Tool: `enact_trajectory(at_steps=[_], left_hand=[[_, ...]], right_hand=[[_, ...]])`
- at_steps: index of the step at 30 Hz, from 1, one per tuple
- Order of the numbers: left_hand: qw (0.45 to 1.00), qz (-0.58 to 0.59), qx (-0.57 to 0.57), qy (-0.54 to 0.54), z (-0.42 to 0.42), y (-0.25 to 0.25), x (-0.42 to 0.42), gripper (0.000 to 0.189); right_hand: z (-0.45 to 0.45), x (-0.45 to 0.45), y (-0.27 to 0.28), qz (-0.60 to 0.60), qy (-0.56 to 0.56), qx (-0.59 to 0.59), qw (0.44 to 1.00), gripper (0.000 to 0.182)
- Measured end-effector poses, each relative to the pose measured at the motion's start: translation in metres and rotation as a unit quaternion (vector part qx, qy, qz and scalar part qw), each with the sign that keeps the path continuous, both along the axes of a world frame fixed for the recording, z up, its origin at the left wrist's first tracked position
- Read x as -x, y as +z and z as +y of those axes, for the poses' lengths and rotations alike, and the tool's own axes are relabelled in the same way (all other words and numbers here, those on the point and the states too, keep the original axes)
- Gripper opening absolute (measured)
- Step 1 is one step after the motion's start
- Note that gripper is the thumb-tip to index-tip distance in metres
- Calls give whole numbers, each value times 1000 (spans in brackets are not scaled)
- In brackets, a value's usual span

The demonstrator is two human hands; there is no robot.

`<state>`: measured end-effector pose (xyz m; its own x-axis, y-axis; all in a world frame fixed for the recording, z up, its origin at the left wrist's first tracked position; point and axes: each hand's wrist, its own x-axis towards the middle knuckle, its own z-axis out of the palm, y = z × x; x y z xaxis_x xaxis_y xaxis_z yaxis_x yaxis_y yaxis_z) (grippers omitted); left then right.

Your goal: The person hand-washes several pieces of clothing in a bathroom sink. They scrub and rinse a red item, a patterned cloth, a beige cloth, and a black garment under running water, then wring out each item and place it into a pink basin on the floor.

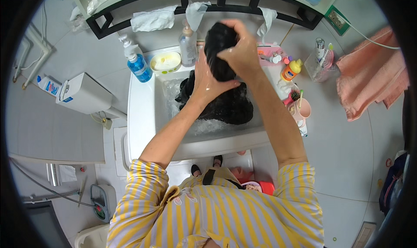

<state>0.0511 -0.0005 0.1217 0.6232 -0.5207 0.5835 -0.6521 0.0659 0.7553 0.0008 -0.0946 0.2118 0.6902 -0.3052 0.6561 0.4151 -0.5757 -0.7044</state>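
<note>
Over a white sink (pixel 142 117) I hold up a bunched part of a wet black cloth (pixel 221 52). My right hand (pixel 242 50) grips it from the right, its thumb across the front. Below and to the left, my left hand (pixel 207 81) cups the same bunch, with wet skin and thumb pointing right. The rest of the black fabric (pixel 228 109) lies in the water (pixel 208 125) in the basin, and I cannot tell whether it is one piece with the raised part. The faucet is not plainly visible behind my hands.
A blue pump bottle (pixel 139 67), a soap dish (pixel 165 62) and a clear pump bottle (pixel 188 49) line the back left rim. To the right stand a yellow bottle (pixel 291 70), a pink cup (pixel 302 109) and a hanging pink towel (pixel 365 75). A black-framed shelf (pixel 221 8) overhangs the sink.
</note>
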Motion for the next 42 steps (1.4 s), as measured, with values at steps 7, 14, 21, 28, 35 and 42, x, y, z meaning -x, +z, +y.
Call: enact_trajectory(at_steps=[7, 14, 21, 28, 35, 42], left_hand=[[981, 131, 145, -1, -19, 52, 3, 77], [946, 252, -55, -195, -13, -50, 2, 78], [946, -12, -310, 96, 28, -133, 23, 104], [884, 50, -442, 142, 30, -181, 43, 64], [955, 230, -167, 86, 25, -145, 1, 36], [974, 213, -71, -22, -16, 32, -4, 32]], right_hand=[[5, -8, 52, -66, 133, -238, 960, 52], [-61, 10, -84, 156, -70, -187, 967, 49], [-122, 32, -158, 152, -139, -275, 939, 48], [-151, 55, -203, 224, -239, -56, 943, 58], [-87, 84, -207, 441, -57, 195, 874, 94], [-58, 52, -169, 263, 15, 62, 963, 119]])
